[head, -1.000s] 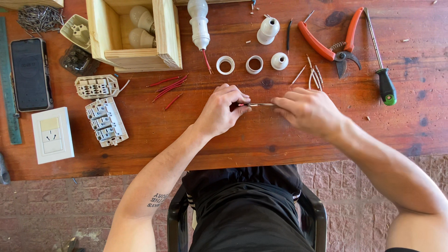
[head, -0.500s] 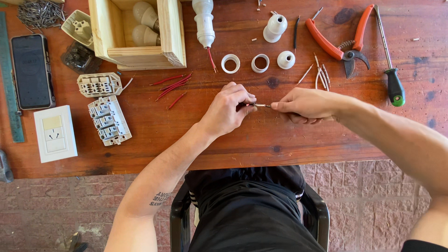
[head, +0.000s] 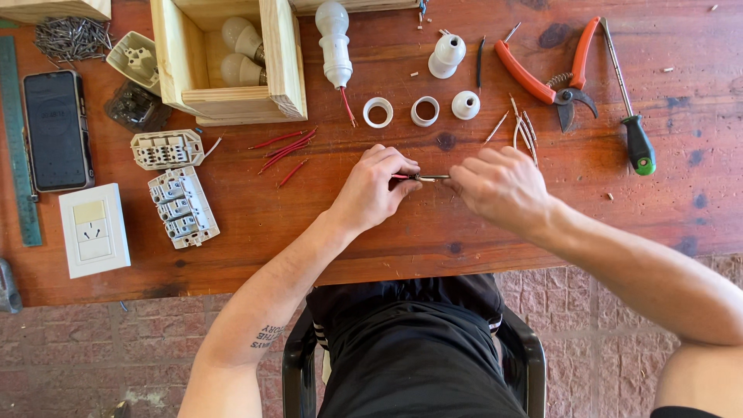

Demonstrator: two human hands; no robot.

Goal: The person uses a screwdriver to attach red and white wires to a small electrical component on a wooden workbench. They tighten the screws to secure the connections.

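Observation:
My left hand (head: 373,188) and my right hand (head: 499,186) meet over the middle of the wooden table (head: 433,232). Between their fingertips they pinch a short piece of thin wire (head: 422,177), red at the left end and dark at the right. Each hand grips one end of it. Several loose red wire pieces (head: 285,147) lie just left of my left hand. A few pale stripped wire pieces (head: 520,128) lie beyond my right hand.
Red-handled pruning shears (head: 551,73) and a green-handled screwdriver (head: 628,116) lie far right. White rings and lamp-holder parts (head: 422,110) and a bulb in a holder (head: 335,42) sit ahead. A wooden box with bulbs (head: 232,54), socket modules (head: 182,205), a switch plate (head: 93,230) and a phone (head: 56,130) are left.
My right hand drew back a little to the right along the wire while my left hand kept its pinch. The view shifted slightly.

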